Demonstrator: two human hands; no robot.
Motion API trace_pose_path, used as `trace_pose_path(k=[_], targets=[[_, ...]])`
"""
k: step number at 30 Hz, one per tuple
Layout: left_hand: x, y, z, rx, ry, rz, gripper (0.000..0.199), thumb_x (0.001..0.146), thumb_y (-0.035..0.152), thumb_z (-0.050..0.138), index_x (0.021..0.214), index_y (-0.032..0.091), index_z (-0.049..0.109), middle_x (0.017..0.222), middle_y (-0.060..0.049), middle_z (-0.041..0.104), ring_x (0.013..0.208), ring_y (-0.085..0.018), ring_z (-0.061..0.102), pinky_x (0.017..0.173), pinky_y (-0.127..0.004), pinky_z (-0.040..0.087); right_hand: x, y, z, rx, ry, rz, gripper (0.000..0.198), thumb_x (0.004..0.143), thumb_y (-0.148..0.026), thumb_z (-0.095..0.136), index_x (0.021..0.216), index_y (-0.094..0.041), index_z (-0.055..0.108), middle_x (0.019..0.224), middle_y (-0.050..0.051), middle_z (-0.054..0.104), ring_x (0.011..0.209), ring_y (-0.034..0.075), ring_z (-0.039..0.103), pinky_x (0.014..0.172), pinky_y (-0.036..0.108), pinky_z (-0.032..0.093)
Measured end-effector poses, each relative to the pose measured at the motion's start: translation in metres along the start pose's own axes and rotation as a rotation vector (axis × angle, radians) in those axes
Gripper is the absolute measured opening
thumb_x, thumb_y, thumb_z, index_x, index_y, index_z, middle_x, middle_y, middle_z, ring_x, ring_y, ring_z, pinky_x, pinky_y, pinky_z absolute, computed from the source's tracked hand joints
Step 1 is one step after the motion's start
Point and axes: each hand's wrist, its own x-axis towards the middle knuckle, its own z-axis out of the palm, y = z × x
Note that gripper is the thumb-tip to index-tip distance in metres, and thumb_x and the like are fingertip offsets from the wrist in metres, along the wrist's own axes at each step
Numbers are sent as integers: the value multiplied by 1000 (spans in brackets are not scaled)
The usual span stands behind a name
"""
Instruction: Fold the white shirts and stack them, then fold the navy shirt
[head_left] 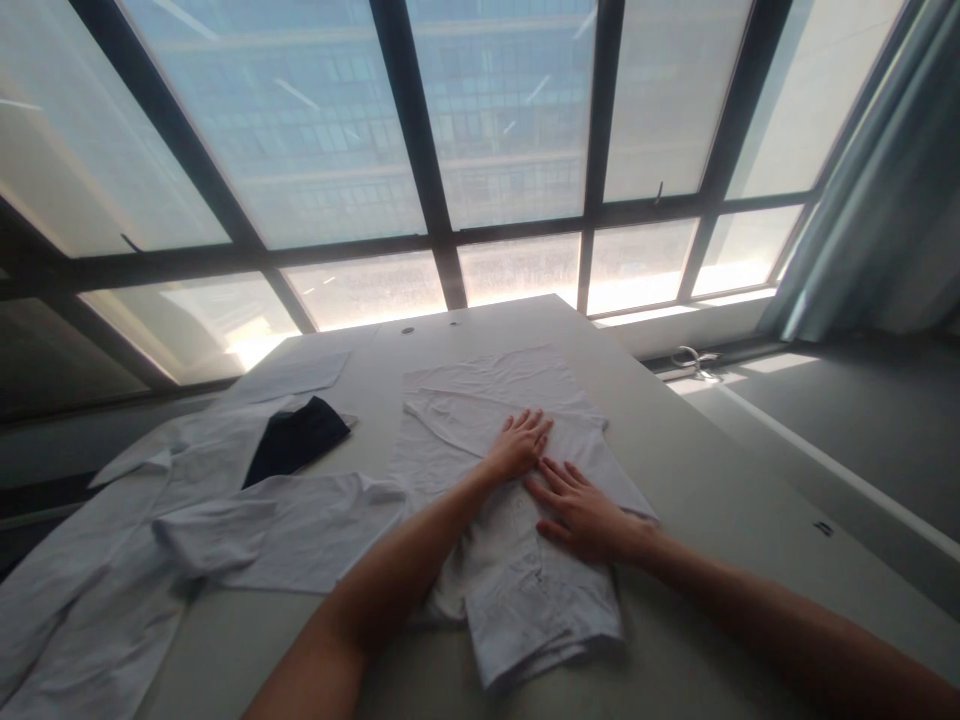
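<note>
A white shirt [517, 375] lies spread on the table, wrinkled in places, with a sleeve [315, 530] stretched out to the left. Part of it is folded over toward me, and small buttons show near its middle. My left hand [520, 442] rests flat on the cloth with its fingers stretched. Just to the right and nearer to me, my right hand [581, 508] presses on the same shirt, palm down and fingers spread. The two hands almost touch. Neither one grips the fabric. My left forearm hides part of the shirt.
More white garments [97, 570] are heaped along the table's left side, with a dark cloth [300, 438] on them. The white table [697, 520] reaches toward large windows [510, 120]. A curtain [855, 200] hangs at the right, and a cable coil [697, 362] lies beyond the table's right edge.
</note>
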Motion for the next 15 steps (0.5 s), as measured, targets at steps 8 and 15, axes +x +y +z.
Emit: trace_pose_path(k=[8,15], targets=[[1,-1,-2,-26,-1,-20,50,106,38,30,154,27,39,164,-5,29,152,-26,22,121,-51,21,-6,-20,-14,113,-50,-220,62,97,-37,57,154,-18,40,161,17,32,151,28,23,122,50,16],[-1,1,-3,-8,-4,20,51,106,40,31,154,26,38,164,-6,28,152,-25,20,121,-50,19,-14,-26,-18,173,-88,-340,59,98,-37,54,154,-22,41,159,12,39,149,26,28,123,50,13]])
